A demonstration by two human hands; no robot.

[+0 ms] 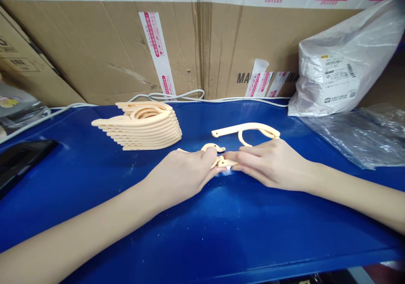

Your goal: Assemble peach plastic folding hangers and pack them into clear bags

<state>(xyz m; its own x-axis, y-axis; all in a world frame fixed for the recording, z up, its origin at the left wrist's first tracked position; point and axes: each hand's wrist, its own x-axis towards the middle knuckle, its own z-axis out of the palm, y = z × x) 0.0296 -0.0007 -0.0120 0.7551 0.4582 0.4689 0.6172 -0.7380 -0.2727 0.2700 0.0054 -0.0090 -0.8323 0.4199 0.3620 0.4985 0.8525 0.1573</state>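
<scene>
Both hands meet over the middle of a blue table, pinching cream plastic parts of a folding hanger (225, 163). My left hand (186, 170) is closed on the part with a small curved hook (212, 146); most of that part is hidden under the fingers. My right hand (272, 162) pinches the narrow end of another part between thumb and fingers, close to a small joint with a round hole. Just beyond the right hand, a long curved hanger arm (243, 128) shows; whether it joins the held part is hidden. A neat stack of folded hangers (148, 128) lies left of centre.
Large cardboard boxes (110, 52) wall off the back of the blue table (202, 233). A white cable (177, 95) runs along their base. At right sit a white plastic-wrapped package (332, 73) and clear film (363, 136). A black phone-like device (25, 159) lies at left.
</scene>
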